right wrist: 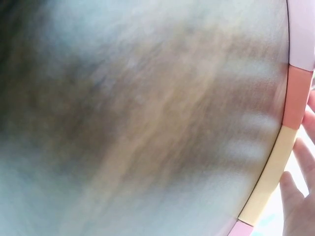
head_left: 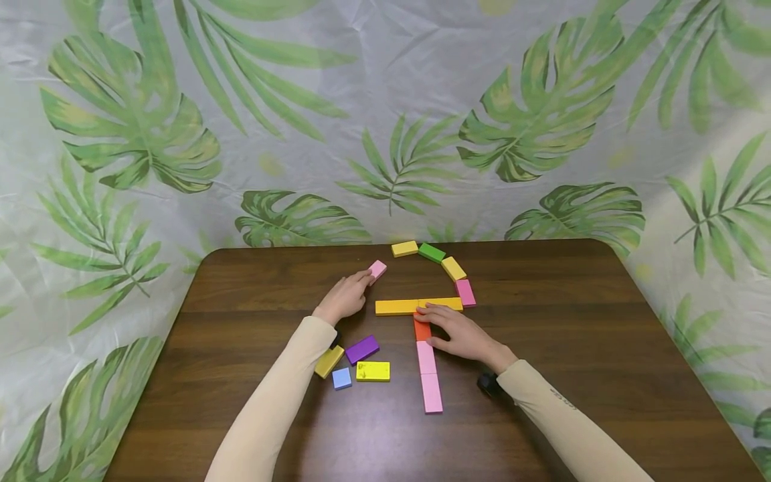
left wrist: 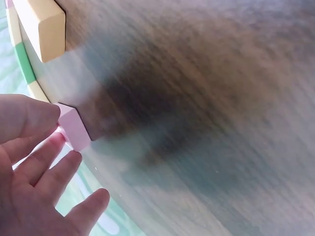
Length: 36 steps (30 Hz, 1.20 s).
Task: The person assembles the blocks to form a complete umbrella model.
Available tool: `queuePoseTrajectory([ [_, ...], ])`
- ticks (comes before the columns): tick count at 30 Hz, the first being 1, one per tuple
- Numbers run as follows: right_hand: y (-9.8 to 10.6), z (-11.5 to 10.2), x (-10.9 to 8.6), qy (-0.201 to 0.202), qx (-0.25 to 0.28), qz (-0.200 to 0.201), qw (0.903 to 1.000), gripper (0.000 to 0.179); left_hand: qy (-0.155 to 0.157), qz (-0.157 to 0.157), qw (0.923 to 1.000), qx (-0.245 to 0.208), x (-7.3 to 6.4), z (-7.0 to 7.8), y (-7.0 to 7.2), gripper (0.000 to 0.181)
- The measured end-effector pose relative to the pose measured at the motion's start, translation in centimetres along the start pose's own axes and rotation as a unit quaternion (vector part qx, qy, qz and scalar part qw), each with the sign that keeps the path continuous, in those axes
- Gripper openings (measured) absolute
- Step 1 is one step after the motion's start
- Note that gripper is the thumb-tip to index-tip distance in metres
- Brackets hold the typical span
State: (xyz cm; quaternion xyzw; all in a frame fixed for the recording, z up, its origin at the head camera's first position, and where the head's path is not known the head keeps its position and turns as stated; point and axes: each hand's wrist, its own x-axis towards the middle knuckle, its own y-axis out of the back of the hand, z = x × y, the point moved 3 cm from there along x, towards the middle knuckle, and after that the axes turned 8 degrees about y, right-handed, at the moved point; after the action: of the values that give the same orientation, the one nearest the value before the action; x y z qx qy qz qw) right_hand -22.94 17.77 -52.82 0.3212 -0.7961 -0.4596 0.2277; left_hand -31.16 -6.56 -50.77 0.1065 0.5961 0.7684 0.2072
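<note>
My left hand [head_left: 346, 296] pinches a light pink block [head_left: 377, 269] at the table's far side. In the left wrist view, thumb and fingers lie against that pink block [left wrist: 75, 127]. My right hand [head_left: 462, 333] has its fingers spread over the join of a row of two orange-yellow blocks [head_left: 394, 307] and a red block [head_left: 422, 331], touching them. Below the red block, two pink blocks [head_left: 426, 357] continue a straight stem. From the row's right end curve a darker pink block [head_left: 465, 292], a yellow block [head_left: 454, 268], a green block [head_left: 431, 252] and another yellow block [head_left: 404, 249].
Near the left forearm lie a purple block [head_left: 362, 349], a bright yellow block [head_left: 373, 371], a small blue block [head_left: 341, 378] and a dull yellow block [head_left: 329, 361], partly beside the sleeve. The brown wooden table [head_left: 542, 301] meets a leaf-patterned cloth [head_left: 421, 167] at its far edge.
</note>
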Motion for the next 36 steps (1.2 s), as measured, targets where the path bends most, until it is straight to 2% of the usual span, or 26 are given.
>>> queuePoseTrajectory([
  [15,-0.1,0.2,0.0,-0.001,0.0,0.002,1.0,0.054,0.013,-0.01,0.9998,-0.014,1.6,0.0,-0.2,0.049],
  [22,-0.1,0.1,0.0,-0.002,0.002,0.001,1.0,0.054,-0.005,0.025,0.9996,-0.014,1.3,0.1,-0.4,0.048],
  [26,0.0,0.1,0.0,-0.005,0.003,-0.002,1.0,0.054,-0.012,0.032,0.9994,-0.009,1.2,0.2,-0.5,0.049],
  [36,0.0,0.0,0.0,-0.006,0.006,-0.003,1.0,0.054,0.02,0.014,0.9997,0.0,2.0,0.4,-0.5,0.05],
])
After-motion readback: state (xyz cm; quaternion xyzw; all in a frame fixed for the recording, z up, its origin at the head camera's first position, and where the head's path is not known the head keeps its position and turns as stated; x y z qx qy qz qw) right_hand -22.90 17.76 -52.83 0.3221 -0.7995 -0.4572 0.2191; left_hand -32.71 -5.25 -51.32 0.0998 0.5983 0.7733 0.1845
